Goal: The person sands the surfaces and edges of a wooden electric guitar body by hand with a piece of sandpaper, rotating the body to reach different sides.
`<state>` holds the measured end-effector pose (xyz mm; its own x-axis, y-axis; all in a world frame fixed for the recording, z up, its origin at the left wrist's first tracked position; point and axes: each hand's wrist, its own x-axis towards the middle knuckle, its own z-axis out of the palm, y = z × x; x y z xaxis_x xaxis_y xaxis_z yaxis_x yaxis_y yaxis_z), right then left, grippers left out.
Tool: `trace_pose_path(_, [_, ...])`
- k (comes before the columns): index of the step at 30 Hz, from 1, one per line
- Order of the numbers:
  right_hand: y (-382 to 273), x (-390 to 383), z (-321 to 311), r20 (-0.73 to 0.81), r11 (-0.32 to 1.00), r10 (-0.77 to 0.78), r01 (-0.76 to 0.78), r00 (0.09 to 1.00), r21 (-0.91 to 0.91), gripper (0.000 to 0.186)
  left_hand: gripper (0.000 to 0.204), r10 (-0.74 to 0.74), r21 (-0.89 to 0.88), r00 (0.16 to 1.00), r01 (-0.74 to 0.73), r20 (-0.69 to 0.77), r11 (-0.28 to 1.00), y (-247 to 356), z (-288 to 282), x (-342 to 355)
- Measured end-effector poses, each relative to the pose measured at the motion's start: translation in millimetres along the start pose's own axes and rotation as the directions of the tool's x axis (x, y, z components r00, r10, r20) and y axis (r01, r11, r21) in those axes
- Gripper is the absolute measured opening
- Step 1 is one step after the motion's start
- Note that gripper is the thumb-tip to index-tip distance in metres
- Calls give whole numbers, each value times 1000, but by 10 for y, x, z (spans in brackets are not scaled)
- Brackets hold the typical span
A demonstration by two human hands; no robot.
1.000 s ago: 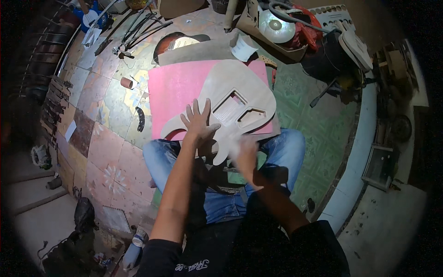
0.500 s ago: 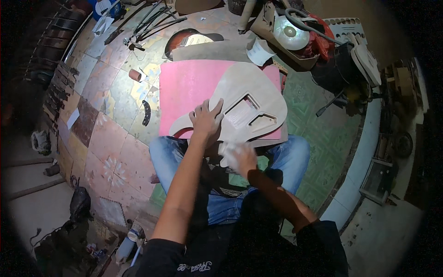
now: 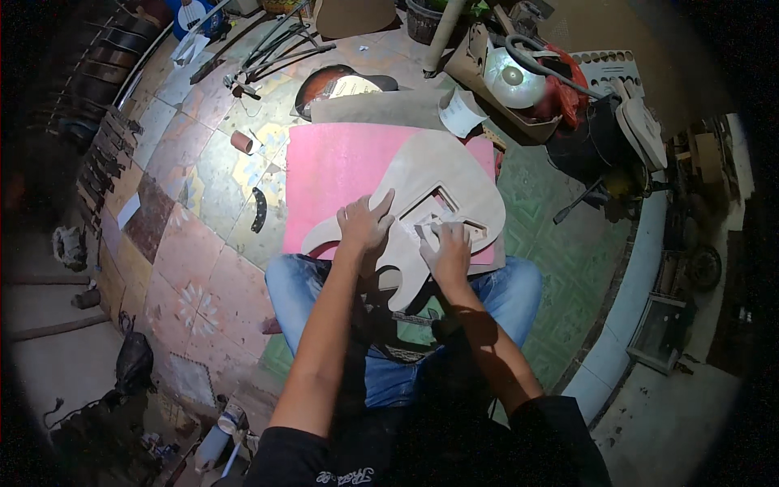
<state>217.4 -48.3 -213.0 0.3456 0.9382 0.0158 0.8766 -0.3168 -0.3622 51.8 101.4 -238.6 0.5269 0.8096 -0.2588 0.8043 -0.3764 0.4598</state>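
A pale, bare-wood electric guitar body (image 3: 406, 183) with two horns and cut-out cavities lies before me, its near horn over my lap. My left hand (image 3: 365, 226) rests on its left part, fingers apart and pressed on the wood. Beside the cavities, my right hand (image 3: 449, 246) bears on the face with bent fingers. Under these fingers is a small pale folded piece (image 3: 421, 231), perhaps sandpaper; its kind is not clear. Beneath the body a pink sheet (image 3: 329, 166) shows.
A red-brown roll (image 3: 242, 142) and a black curved strip (image 3: 259, 209) lie on the tiles at left. Beyond the sheet are a sunburst guitar body (image 3: 324, 81) and a curled white sheet (image 3: 461, 112). A box (image 3: 535, 128) stands at far right.
My right hand has moved from the near horn up and right onto the face by the cavities. The horn now shows. My left hand keeps its place on the wood.
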Motion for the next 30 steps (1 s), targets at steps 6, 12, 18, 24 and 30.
trace_pose_path(6, [164,-693,474,215,972,-234,234,948,23,33,57,-51,-2,994,51,94,999,61,31,55])
trace_pose_path(12, [416,206,-71,-177,996,86,-80,980,42,35,58,-62,-24,991,65,120,998,68,-24,80])
trace_pose_path(18, [287,-302,197,118,977,-210,207,971,42,43,59,-89,-6,986,90,141,996,72,-52,48])
trace_pose_path(24, [885,884,-353,-373,967,210,-249,904,-58,41,78,-39,-16,995,40,91,999,21,-17,40])
trace_pose_path(30, [860,917,-294,-171,998,46,-53,984,-39,41,142,-30,32,995,27,94,999,117,-84,-40])
